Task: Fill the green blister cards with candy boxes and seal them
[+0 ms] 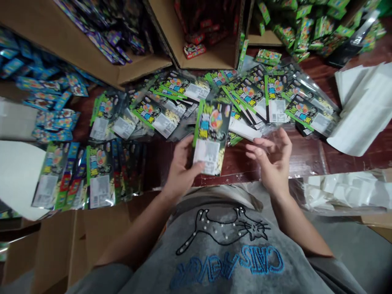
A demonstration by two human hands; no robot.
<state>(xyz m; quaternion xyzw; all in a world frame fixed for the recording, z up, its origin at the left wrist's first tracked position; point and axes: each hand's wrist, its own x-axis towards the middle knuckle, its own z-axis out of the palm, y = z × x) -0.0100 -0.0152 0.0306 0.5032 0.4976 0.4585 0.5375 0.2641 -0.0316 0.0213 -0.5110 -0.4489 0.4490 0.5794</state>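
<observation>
My left hand (183,169) holds a printed plastic packet (212,134), black and green with a white label, its thumb across the lower left corner. The packet is upright above the table's front edge. To the right of it, my right hand (272,159) is raised with fingers apart and curled, touching nothing that shows. Behind both hands lies a spread of similar packets (248,96), with a white paper strip (245,128) among them. More packets (100,175) lie in an overlapping row at the left, some with red and blue pieces beside them.
Cardboard boxes along the back hold small purple packs (114,38), red packs (196,38) and green packs (303,32). Blue packs (55,90) are heaped at the left. White paper sheets (364,110) lie at the right, above a bin of white pieces (346,190). A black object (343,53) stands back right.
</observation>
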